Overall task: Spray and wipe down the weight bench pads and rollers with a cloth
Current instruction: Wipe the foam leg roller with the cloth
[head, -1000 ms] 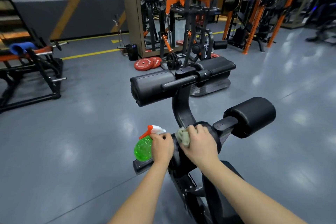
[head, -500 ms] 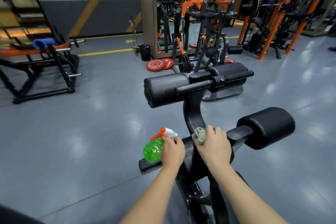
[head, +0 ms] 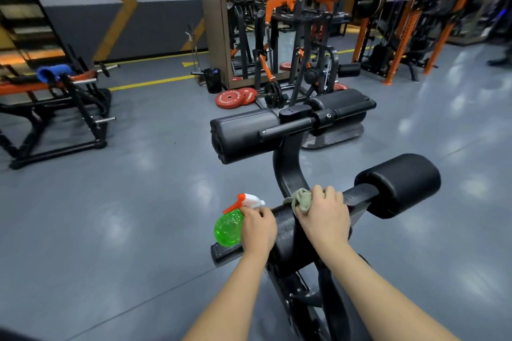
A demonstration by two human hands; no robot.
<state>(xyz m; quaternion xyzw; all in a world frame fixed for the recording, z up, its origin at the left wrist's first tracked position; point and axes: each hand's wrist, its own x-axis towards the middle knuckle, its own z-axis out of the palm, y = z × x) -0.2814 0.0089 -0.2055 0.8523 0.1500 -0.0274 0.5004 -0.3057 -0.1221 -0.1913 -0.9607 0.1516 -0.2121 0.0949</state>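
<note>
Pressing the bunched cloth [head: 302, 200] onto the bench's near roller [head: 285, 232], the right hand [head: 323, 217] curls over it while the left hand [head: 258, 227] grips the spray bottle [head: 227, 227] at its left end, where a knock could jar it loose.

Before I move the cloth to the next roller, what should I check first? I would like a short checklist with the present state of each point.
1. The cloth is held by the right hand: ok, pressed against the near roller.
2. The spray bottle is secure in the left hand: ok, fingers curled round it.
3. The right-end roller is free of objects: ok.
4. The near roller is wiped all over: cannot tell.
5. The nozzle is aimed at a pad: cannot tell.
</note>
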